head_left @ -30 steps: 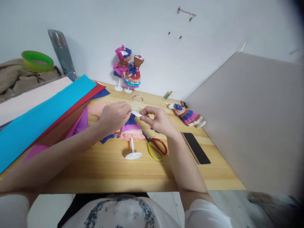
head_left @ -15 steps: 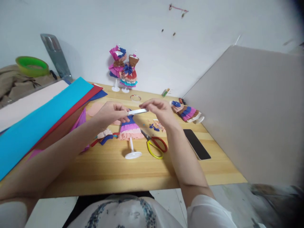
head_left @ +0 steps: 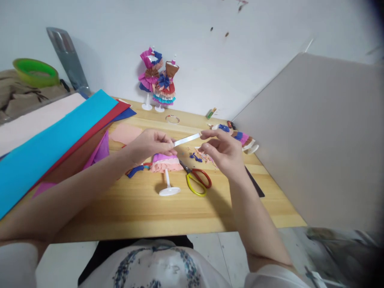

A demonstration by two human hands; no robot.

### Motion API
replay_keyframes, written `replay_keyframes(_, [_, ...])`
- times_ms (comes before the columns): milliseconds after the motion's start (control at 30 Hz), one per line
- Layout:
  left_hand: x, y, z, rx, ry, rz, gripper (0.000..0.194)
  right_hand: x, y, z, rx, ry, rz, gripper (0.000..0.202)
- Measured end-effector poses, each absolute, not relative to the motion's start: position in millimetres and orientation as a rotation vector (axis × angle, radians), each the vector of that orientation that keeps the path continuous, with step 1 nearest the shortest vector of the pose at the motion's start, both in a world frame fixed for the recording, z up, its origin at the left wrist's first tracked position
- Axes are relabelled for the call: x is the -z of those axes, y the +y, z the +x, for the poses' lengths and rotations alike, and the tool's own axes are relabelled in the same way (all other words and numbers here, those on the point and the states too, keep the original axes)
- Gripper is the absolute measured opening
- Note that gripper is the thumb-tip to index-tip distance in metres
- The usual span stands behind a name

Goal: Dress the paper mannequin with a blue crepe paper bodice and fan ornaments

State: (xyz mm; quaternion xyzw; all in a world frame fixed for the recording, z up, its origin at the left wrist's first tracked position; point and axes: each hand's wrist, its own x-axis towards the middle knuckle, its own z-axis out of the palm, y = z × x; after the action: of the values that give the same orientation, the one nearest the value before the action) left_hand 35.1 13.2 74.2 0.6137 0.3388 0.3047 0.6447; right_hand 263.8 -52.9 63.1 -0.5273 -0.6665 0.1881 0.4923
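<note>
White strip [head_left: 187,139] stretches above the bench [head_left: 144,216], apparently unattached as yet.
Left hand [head_left: 153,145] has its grip pinched on one end; right hand [head_left: 225,150] has its grip loose, thumb and forefinger parted (the far end reaches a fingertip). Below lies one tiered dress [head_left: 166,163], skirt seemingly done, its top hidden; the strip's fixing looks left to do. Counted besides: two upright dresses [head_left: 164,82], another lying dress [head_left: 243,138], one pair of scissors [head_left: 198,176].

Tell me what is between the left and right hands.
In the head view, a narrow white strip runs from the left hand to the right hand.
</note>
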Motion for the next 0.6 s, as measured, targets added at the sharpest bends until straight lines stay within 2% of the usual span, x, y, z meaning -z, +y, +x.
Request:
replay_keyframes(100, [-75.4,8.3,37.1,-0.685,0.769,1.436,0.013,-71.7,-61.1,236.9,-0.025,-1.762,-1.186,0.018])
replay_keyframes(167, [-75.7,6.3,37.7,-0.662,0.782,1.422,0.012,-74.1,-62.5,221.9,0.128,-1.847,-1.134,0.014])
replay_keyframes(333, [-78.0,3.3,37.7,-0.675,0.791,1.394,0.010,-68.7,-54.6,206.2,0.238,-2.032,-1.086,0.010])
replay_keyframes(600, [-84.5,4.0,35.8,-0.718,0.862,1.522,0.011,-68.2,-43.1,204.8,0.323,-2.074,-1.071,0.016])
